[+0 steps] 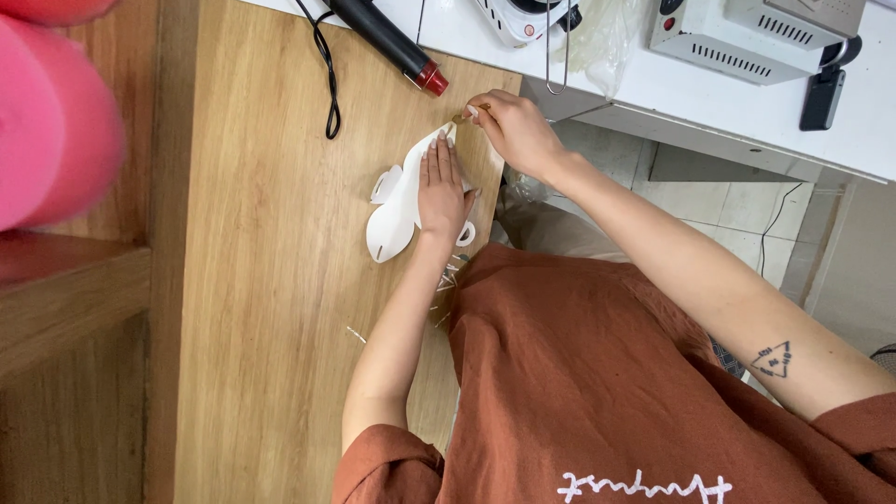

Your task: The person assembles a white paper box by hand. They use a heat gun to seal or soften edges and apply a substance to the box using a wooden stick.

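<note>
- White cut-out shape lies flat on the wooden counter, near its edge.
- Left hand presses it down, fingers straight and together.
- Right hand pinches a small brownish tool at the shape's pointed tip.
- Rounded lobes and small slits mark the shape's outline.

Matt white sheet cutout, smooth and paper-like, lies on the counter of pale, satin-grained wood; the black tool looks like glossy plastic.

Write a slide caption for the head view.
Left hand presses a white cut-out sheet flat on the wooden table while right hand pinches its tip.
</note>
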